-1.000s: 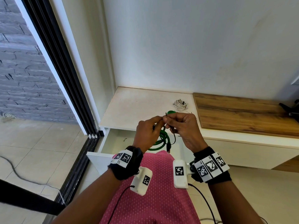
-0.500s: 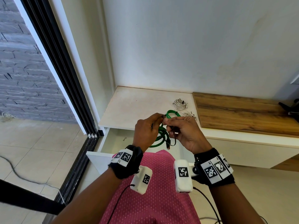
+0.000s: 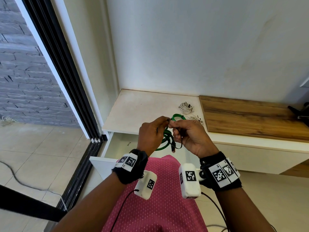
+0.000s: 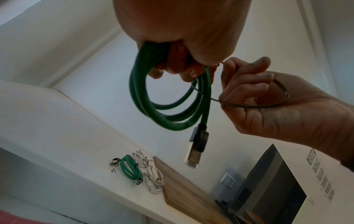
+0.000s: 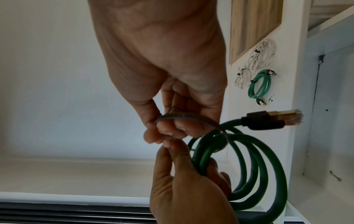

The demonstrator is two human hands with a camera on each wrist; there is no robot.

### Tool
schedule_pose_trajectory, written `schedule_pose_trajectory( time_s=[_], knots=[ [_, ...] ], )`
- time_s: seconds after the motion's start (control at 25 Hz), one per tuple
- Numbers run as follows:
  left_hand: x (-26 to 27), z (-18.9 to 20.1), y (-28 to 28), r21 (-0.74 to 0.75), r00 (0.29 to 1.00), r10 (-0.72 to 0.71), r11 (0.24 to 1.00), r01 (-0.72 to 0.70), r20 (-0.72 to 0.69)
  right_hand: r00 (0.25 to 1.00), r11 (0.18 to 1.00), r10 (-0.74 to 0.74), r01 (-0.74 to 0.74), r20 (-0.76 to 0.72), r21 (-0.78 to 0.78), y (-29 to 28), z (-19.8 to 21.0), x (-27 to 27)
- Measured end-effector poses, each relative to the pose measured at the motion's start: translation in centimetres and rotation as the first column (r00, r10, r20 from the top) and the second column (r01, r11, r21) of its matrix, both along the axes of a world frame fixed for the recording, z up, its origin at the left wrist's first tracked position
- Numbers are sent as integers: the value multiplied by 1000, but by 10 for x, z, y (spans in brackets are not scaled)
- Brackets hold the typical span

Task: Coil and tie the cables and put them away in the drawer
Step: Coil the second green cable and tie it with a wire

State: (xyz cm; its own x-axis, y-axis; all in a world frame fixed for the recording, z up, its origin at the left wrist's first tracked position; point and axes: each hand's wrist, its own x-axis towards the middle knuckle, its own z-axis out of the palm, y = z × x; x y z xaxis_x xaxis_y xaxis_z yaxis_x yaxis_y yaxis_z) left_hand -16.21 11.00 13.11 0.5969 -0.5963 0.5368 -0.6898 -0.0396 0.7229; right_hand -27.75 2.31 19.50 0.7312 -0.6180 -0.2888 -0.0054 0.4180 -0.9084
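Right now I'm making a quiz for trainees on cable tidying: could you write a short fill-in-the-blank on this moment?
1. The left hand grips a coiled cable coloured ____.
2. The right hand pinches a thin dark ____ looped round the coil.
3. The drawer below the hands stands ____.
4. On the white counter, beside the other green coil, lie tied bundles coloured ____.

Missing words: green; tie; open; white
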Motion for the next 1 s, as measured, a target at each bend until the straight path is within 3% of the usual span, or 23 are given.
schedule_pose_trajectory(
  time_s=[1.0],
  knots=[
    [-1,1,0,6,1000,3,1000,-3,25,1000,997,-11,10,7,74,-1,0,0]
  ],
)
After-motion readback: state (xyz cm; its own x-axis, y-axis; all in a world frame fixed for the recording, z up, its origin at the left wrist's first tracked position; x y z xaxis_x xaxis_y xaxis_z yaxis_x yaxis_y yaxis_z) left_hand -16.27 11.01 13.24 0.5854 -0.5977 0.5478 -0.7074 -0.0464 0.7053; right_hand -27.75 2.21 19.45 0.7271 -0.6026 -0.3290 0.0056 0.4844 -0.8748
